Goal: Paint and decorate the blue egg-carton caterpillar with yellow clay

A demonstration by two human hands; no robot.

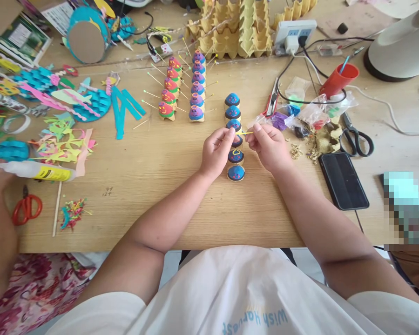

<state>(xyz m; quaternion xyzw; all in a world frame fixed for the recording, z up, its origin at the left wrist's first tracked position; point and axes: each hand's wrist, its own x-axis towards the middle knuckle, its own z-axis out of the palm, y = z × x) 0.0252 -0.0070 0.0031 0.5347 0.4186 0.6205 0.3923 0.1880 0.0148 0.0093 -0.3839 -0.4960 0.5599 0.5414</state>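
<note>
A thin yellow strand of what looks like modelling clay (245, 133) stretches between my two hands. My left hand (217, 150) is closed, thumb against fingers, at the strand's left end. At the right end, my right hand (270, 146) pinches it between thumb and fingers. Both hands hover over a row of egg-carton cups topped with blue clay (232, 112), each with a dark band. One blue cup (235, 156) near me bears a yellow loop on top and small pink marks. My fingers partly cover the cups in the middle of the row.
Two finished-looking rows stand further left: red-green cups (169, 97) and purple-blue cups (196, 99), with pins sticking out sideways. On the right lie a box cutter (272, 97), clay bags (310, 111), black scissors (356, 137) and a phone (344, 180). Another person's arm (0, 232) rests at left.
</note>
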